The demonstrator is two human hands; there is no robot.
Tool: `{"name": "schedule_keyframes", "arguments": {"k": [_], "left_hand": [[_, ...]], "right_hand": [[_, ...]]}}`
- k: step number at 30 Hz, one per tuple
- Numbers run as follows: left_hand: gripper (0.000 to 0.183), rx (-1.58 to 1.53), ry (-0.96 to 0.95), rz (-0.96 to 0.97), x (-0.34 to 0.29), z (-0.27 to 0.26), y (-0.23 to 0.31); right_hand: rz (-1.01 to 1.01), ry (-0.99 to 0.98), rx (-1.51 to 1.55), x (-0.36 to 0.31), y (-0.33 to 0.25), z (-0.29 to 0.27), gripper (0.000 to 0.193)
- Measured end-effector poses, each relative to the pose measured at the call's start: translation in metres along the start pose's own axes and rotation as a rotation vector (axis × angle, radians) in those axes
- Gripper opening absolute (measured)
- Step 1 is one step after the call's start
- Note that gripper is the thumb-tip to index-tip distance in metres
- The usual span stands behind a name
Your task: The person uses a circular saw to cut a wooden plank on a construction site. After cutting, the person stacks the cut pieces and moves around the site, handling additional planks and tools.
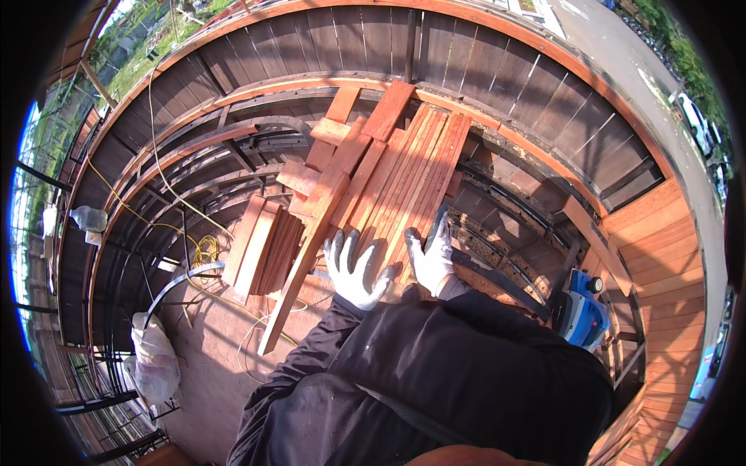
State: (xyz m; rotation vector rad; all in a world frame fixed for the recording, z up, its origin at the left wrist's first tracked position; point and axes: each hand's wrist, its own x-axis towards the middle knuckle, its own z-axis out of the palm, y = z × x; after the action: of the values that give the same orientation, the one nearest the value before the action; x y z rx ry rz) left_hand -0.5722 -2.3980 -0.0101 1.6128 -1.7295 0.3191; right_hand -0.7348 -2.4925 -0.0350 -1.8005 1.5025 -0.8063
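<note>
Several narrow reddish-brown wooden planks point(420, 175) lie side by side in front of me, pointing away. My left hand point(356, 270), in a white glove with grey fingertips, rests by their near ends at the left with its fingers spread. At the right near corner is my right hand point(431, 252), gloved alike, thumb and fingers apart against the planks' ends and right side. Neither hand is wrapped round a plank. One long thicker board point(307, 256) slants beside my left hand, its near end jutting toward me. A shorter board point(388, 111) lies at the far end.
A stack of short planks point(264, 245) stands at the left, with a yellow cord point(203, 250) behind it. A blue power tool point(583, 307) sits at the right. Curved wooden railing point(311, 81) surrounds the area. A white sack point(155, 361) is on the lower-left floor.
</note>
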Motion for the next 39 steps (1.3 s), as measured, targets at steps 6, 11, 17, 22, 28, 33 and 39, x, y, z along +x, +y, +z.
{"name": "schedule_keyframes", "arguments": {"k": [6, 11, 17, 22, 28, 33, 39], "left_hand": [[0.053, 0.03, -0.032, 0.009, 0.044, 0.039, -0.005], [0.047, 0.056, -0.006, 0.037, 0.052, 0.051, -0.007], [0.053, 0.055, -0.123, 0.123, 0.067, 0.019, 0.023], [0.053, 0.078, -0.273, 0.35, 0.085, 0.04, 0.038], [0.053, 0.171, -0.38, 0.317, 0.083, 0.062, 0.036], [0.076, 0.164, -0.494, 0.296, 0.088, 0.053, 0.044], [0.088, 0.213, -0.537, 0.296, 0.083, 0.057, 0.046]], "right_hand": [[0.066, -0.02, 0.173, 0.059, 0.01, -0.009, 0.095], [0.082, 0.02, 0.172, 0.064, 0.01, -0.01, 0.097], [-0.06, 0.06, 0.119, 0.03, -0.004, -0.02, 0.088], [-0.08, 0.041, 0.457, -0.009, 0.012, 0.003, 0.074], [-0.233, -0.031, 0.576, 0.007, 0.043, -0.016, 0.062], [-0.108, 0.152, 0.629, 0.008, 0.055, -0.018, 0.056], [-0.096, 0.09, 0.42, -0.045, 0.061, -0.045, 0.055]]}}
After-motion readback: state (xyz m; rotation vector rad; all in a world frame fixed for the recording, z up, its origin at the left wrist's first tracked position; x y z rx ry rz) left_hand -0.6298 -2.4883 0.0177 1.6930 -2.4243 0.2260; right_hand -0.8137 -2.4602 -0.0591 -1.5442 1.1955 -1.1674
